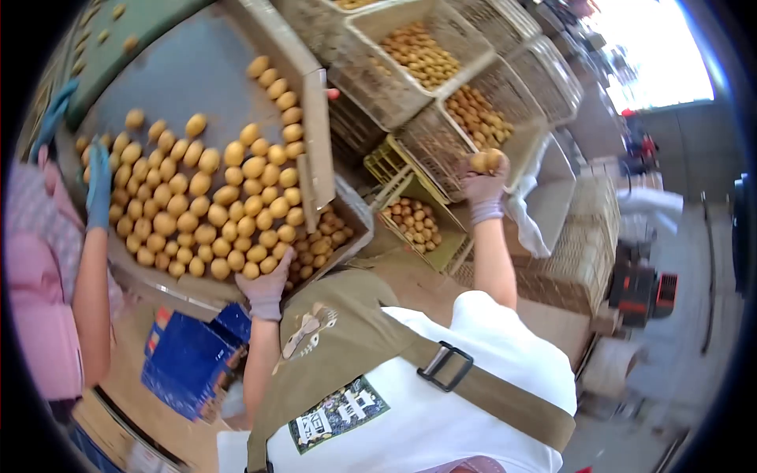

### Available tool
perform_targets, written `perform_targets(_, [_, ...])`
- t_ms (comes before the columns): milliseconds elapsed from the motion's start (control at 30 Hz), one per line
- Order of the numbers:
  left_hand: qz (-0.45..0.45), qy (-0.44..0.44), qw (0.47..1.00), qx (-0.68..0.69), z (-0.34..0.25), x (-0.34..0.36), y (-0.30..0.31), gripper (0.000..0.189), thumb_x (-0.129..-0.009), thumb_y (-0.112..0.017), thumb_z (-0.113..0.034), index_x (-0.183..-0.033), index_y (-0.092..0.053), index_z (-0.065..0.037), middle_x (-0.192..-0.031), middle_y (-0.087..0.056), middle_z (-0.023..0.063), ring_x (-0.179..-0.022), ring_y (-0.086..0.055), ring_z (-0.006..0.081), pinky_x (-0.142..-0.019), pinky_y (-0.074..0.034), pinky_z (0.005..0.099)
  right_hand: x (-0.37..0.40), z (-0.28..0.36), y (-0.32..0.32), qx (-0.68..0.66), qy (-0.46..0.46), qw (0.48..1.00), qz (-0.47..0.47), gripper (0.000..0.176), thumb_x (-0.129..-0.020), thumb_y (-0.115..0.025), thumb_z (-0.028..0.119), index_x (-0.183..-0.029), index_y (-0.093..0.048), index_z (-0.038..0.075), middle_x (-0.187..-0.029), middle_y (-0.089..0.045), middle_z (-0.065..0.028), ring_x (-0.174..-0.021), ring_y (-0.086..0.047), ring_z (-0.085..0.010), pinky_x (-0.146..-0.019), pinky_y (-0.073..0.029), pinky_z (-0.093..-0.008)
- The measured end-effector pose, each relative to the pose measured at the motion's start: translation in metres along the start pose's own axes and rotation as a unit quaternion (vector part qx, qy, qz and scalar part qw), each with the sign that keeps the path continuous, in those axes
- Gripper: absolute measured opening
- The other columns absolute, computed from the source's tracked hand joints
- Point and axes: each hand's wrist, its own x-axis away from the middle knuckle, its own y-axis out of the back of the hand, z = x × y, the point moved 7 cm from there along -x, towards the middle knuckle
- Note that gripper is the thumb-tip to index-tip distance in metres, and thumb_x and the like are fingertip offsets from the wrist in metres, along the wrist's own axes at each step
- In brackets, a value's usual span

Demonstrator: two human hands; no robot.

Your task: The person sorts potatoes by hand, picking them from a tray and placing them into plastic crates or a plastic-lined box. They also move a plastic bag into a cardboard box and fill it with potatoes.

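My right hand, in a pale pink glove, is raised over the crates and closed around a few round, tan-brown fruits that look like kiwifruit. A crowd of the same fruits lies on the grey sorting tray. At that tray's near edge is my left hand, gloved alike. Its thumb and fingers are apart, touching the nearest fruits; some fingertips are hidden. Just right of it, more fruits fill a lower bin. A yellow-green crate with fruit stands below my right hand.
Pale plastic crates with smaller fruit are stacked ahead and right. A co-worker's blue-gloved hand reaches onto the tray from the left. A blue box stands beneath the tray. Along the upper left runs a green belt.
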Motion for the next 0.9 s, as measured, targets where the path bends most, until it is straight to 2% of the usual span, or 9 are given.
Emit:
perform_targets(100, [-0.059,0.192,0.845,0.496,0.020,0.001,-0.001,0.073,-0.090,-0.037,-0.058,-0.153,-0.035,-0.020,-0.161,-0.028,0.0050,-0.148,-0.023,0.0392,-0.112,-0.026,0.0737,-0.039,0.129,0.108,-0.138,0.090,0.977,-0.132,0.064,-0.085,-0.070,0.052,-0.130,-0.051,0.010,-0.121,-0.057,-0.0117,-0.102,-0.061,-0.0346,-0.090,-0.054,-0.0517])
perform_targets(267, [-0.066,0.195,0.842,0.499,0.018,0.006,-0.006,0.074,-0.092,-0.044,-0.056,-0.153,-0.032,-0.016,-0.160,-0.031,0.0077,-0.146,-0.028,0.0368,-0.113,-0.027,0.0703,-0.018,0.107,0.070,0.133,0.124,0.976,-0.116,0.058,-0.096,-0.060,0.042,-0.140,-0.043,0.010,-0.133,-0.053,-0.0131,-0.108,-0.059,-0.0356,-0.092,-0.054,-0.0456])
perform_targets(300, [-0.009,0.074,0.981,0.179,0.008,0.002,-0.004,0.073,-0.093,-0.045,-0.055,-0.153,-0.032,-0.015,-0.159,-0.032,0.0080,-0.146,-0.028,0.0364,-0.113,-0.029,0.0690,-0.018,0.076,0.040,0.212,0.135,0.964,-0.083,0.051,-0.096,-0.060,0.035,-0.139,-0.047,0.011,-0.129,-0.057,-0.0119,-0.102,-0.062,-0.0328,-0.090,-0.055,-0.0443])
perform_targets(367, [-0.002,0.047,0.990,0.130,0.030,-0.001,0.009,0.071,-0.095,-0.043,-0.056,-0.150,-0.034,-0.011,-0.157,-0.035,0.0101,-0.142,-0.034,0.0387,-0.112,-0.031,0.0685,0.005,-0.013,-0.049,0.369,0.159,0.915,0.041,0.039,-0.097,-0.061,0.025,-0.133,-0.054,0.011,-0.118,-0.065,-0.0090,-0.092,-0.066,-0.0268,-0.086,-0.055,-0.0410])
perform_targets(533, [0.010,0.120,0.866,0.486,0.019,0.002,0.000,0.080,-0.092,-0.036,-0.068,-0.150,-0.034,-0.013,-0.157,-0.033,0.0146,-0.143,-0.031,0.0449,-0.109,-0.029,0.0739,0.194,-0.249,-0.245,0.619,0.369,0.480,0.501,0.038,-0.091,-0.064,0.020,-0.126,-0.059,0.006,-0.117,-0.067,-0.0168,-0.095,-0.068,-0.0322,-0.083,-0.055,-0.0436])
perform_targets(600, [-0.056,0.142,0.807,0.570,0.034,0.006,0.004,0.081,-0.092,-0.035,-0.069,-0.152,-0.031,-0.015,-0.159,-0.029,0.0140,-0.145,-0.027,0.0450,-0.108,-0.028,0.0758,0.217,-0.335,-0.247,0.657,0.263,0.418,0.570,0.045,-0.090,-0.065,0.022,-0.133,-0.057,0.011,-0.126,-0.061,-0.0232,-0.104,-0.064,-0.0394,-0.088,-0.053,-0.0441])
perform_targets(700, [-0.083,0.160,0.785,0.592,0.032,0.010,0.006,0.083,-0.092,-0.036,-0.069,-0.153,-0.027,-0.014,-0.158,-0.028,0.0148,-0.145,-0.027,0.0455,-0.108,-0.028,0.0758,0.224,-0.426,-0.244,0.814,0.225,0.107,0.525,0.060,-0.093,-0.059,0.028,-0.148,-0.037,0.018,-0.138,-0.053,-0.0200,-0.113,-0.061,-0.0350,-0.089,-0.052,-0.0476])
perform_targets(800, [-0.062,0.115,0.810,0.572,0.037,0.007,0.012,0.088,-0.089,-0.039,-0.072,-0.154,-0.025,-0.014,-0.159,-0.026,0.0164,-0.144,-0.027,0.0478,-0.106,-0.030,0.0762,0.206,-0.451,-0.252,0.828,0.162,0.144,0.517,0.050,-0.090,-0.061,0.030,-0.137,-0.051,0.018,-0.124,-0.059,-0.0178,-0.114,-0.061,-0.0341,-0.089,-0.051,-0.0472])
perform_targets(900, [-0.051,0.109,0.804,0.582,0.038,0.011,0.014,0.088,-0.088,-0.041,-0.072,-0.154,-0.026,-0.014,-0.159,-0.026,0.0165,-0.143,-0.029,0.0482,-0.104,-0.033,0.0764,0.195,-0.429,-0.254,0.724,0.124,0.367,0.571,0.044,-0.090,-0.061,0.022,-0.133,-0.054,0.015,-0.119,-0.062,-0.0159,-0.106,-0.063,-0.0300,-0.083,-0.053,-0.0451])
